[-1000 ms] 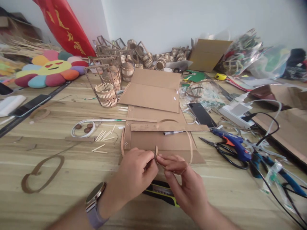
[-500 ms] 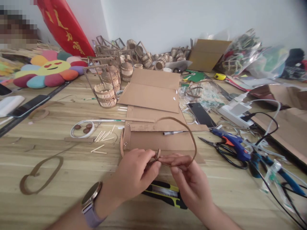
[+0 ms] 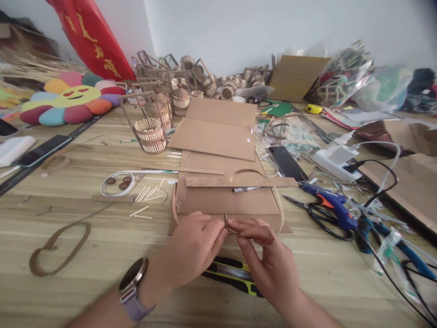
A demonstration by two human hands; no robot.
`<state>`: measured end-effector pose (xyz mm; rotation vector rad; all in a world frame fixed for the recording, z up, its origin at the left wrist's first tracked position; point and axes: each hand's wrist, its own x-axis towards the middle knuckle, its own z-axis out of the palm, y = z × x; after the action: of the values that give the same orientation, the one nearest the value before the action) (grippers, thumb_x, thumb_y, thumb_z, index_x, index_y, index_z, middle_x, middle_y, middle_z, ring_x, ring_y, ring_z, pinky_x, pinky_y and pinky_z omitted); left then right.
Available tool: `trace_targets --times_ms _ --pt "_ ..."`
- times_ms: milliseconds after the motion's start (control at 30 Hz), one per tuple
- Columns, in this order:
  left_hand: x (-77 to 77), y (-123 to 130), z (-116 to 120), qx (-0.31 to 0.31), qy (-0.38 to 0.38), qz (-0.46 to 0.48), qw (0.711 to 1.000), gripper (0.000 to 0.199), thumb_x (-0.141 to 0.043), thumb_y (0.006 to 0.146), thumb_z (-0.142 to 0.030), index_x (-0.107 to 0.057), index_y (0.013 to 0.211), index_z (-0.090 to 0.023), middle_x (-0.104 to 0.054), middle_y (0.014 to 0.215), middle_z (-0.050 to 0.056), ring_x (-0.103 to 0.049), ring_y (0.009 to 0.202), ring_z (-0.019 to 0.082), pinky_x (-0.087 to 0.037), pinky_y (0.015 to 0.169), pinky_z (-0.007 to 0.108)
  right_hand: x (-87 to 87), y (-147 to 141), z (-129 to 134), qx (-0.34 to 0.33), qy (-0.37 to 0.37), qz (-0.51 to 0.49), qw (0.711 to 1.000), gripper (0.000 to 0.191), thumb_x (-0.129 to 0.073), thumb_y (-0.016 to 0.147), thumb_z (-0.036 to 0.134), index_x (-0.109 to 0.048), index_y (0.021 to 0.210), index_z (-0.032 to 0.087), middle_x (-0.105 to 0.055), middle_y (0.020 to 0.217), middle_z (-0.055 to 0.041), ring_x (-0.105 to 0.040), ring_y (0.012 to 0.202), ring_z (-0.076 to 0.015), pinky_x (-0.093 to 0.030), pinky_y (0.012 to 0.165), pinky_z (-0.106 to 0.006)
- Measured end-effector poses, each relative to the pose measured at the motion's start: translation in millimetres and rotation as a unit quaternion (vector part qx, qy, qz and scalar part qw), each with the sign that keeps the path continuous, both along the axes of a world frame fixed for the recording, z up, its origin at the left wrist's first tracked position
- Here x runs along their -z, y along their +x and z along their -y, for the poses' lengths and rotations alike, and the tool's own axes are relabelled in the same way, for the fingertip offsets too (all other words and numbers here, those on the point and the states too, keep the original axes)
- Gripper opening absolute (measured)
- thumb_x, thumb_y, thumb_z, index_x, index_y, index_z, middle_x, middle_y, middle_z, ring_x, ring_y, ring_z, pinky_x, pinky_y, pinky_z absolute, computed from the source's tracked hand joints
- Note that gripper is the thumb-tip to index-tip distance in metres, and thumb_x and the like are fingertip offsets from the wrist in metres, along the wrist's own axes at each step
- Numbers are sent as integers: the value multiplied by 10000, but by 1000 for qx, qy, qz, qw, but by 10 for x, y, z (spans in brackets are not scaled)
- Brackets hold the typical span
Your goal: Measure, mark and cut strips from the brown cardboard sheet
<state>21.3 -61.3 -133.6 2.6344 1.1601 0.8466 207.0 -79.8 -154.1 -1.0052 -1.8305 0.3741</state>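
My left hand (image 3: pixel 196 241), with a watch on its wrist, pinches the small bent end of a thin brown strip (image 3: pixel 281 210) between thumb and fingers. My right hand (image 3: pixel 269 259) grips the same strip close beside it, and the fingertips of both hands nearly meet. From the right hand the strip arcs up over the cardboard and back down. Its course within the fingers is hidden. Below the hands lies a black and yellow utility knife (image 3: pixel 235 273), partly covered by them. Folded cardboard (image 3: pixel 225 200) lies just beyond the fingers.
Scissors (image 3: pixel 321 218) and a blue glue gun (image 3: pixel 331 205) lie at right, near pliers and cables. At left are short wooden sticks (image 3: pixel 146 193), a white ring with brown balls (image 3: pixel 118 183) and a curled brown strip (image 3: pixel 61 250). Small slatted buckets (image 3: pixel 150 135) stand behind.
The strip's loop has turned and now shows a paler side at right. My fingers have closed together around the bent end, hiding more of it.
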Motion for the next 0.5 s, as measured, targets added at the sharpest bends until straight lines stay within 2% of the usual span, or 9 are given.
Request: trace_targets --times_ms 167,233,367,500 --pt "17 -54 -57 54 -27 6 998 393 -268 1057 -245 -524 767 -182 -567 659 11 -506 619 162 -380 601 270 -7 19 -19 -18 -48 -53 997 158 -526 935 134 -576 1006 266 -758 943 -20 -728 903 -151 -597 755 -264" --pt "15 -57 -66 46 -31 2 998 411 -262 1059 -264 -524 755 -180 -564 649 12 -503 609 164 -381 600 276 -12 17 -24 -16 -42 -50 998 161 -540 925 130 -581 1000 267 -756 947 -15 -726 919 -156 -594 773 -272" --pt "30 -31 -55 5 -29 -3 1000 433 -267 1063 -361 -534 776 -177 -597 667 24 -528 610 175 -385 597 293 -28 6 -28 -28 18 -13 999 188 -558 891 100 -548 977 267 -752 974 -23 -715 951 -178 -586 786 -324" --pt "36 12 -25 -17 -16 -13 1000 458 -201 1070 -290 -534 773 -187 -583 636 15 -521 584 170 -368 573 285 -42 2 -29 -17 55 36 998 210 -561 869 84 -533 965 268 -741 1053 -58 -710 968 -200 -568 782 -360"
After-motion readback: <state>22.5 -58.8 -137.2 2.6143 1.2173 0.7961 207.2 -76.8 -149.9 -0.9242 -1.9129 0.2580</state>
